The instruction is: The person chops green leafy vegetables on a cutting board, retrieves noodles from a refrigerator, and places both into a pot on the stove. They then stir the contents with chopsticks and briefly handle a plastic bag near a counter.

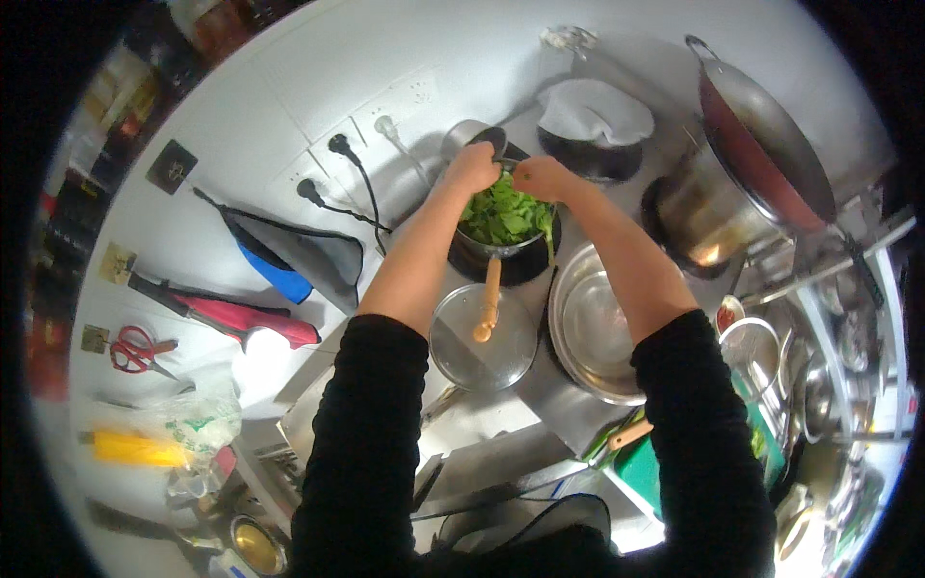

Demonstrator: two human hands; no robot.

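Observation:
A saucepan (498, 249) with a turned wooden handle (491, 300) stands on a dark round hob plate, heaped with leafy greens (508, 213). My left hand (473, 167), its fingers curled, is at the far left edge of the greens. At their far right edge my right hand (540, 178) is bent over the leaves; whether either hand grips any stems is hidden. One pale stem hangs over the pan's right rim. Below the pan lies a round glass lid (483, 354), partly under the handle. A wide steel bowl (567, 347) sits by my right forearm.
At right stand a tall steel pot (712, 206) and a tilted wok (777, 144). Behind, a white cloth (596, 112) covers something round. A small metal pot (466, 134) stands by the wall. Plugs (340, 144), cords, cloths and red scissors (135, 350) line the left wall; a green board (643, 473) lies near.

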